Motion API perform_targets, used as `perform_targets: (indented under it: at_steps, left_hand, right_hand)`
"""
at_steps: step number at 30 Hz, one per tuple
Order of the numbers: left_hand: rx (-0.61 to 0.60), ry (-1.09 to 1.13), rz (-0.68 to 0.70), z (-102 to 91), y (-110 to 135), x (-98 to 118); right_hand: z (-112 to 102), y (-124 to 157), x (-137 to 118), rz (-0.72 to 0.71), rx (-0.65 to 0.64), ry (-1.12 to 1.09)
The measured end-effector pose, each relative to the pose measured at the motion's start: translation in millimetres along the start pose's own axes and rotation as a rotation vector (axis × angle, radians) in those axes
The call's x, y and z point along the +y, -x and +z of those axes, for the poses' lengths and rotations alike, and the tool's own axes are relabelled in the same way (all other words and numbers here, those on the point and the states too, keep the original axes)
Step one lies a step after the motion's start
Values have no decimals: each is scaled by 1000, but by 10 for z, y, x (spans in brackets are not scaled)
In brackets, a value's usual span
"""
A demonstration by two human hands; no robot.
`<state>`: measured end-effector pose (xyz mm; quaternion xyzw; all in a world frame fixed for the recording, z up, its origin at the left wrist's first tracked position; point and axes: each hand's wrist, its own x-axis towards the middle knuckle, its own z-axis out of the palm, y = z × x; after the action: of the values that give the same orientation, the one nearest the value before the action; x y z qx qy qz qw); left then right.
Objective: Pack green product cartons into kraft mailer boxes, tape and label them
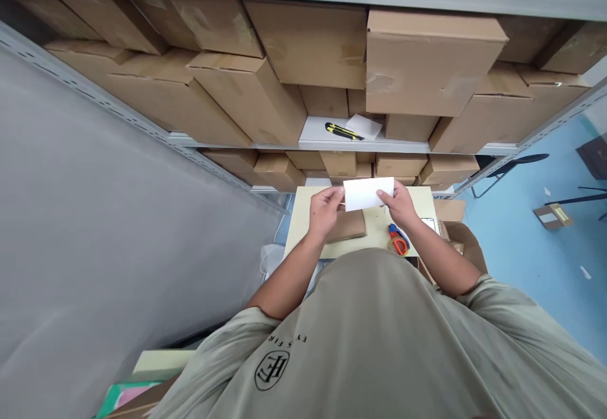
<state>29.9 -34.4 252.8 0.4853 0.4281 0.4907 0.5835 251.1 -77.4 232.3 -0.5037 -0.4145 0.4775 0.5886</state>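
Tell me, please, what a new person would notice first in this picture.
Most striking is the white sheet held up between the left hand and right hand, over a cream table. Above, brown cardboard boxes crowd the metal shelves, where a yellow-and-black utility knife lies.

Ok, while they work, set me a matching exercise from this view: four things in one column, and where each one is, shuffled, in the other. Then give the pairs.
Things:
1 white card
2 yellow-and-black utility knife
3 flat cardboard box
4 orange-and-blue tool

Places:
A on the shelf
B held between left hand and right hand
C on the table, near the right hand
D on the table, beside the left hand

Pairs: 1-B, 2-A, 3-D, 4-C
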Motion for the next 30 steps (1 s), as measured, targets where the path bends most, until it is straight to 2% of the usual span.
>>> perform_targets:
  at_steps: [4,8,14,19,30]
  left_hand:
    - [-66,38,-28,-48,-80,164]
    - [-149,14,-37,-47,-92,281]
    - [-227,-5,-52,-62,-72,258]
    - [-276,5,-157,-105,-80,230]
    - [-369,100,-220,-58,-11,545]
  right_hand:
    - [-136,122,-129,-38,31,23]
    - [-165,232,-205,-54,40,40]
    - [-149,344,-238,-60,55,54]
    - [-148,374,-239,-51,40,56]
    - [-110,338,-271,-19,26,21]
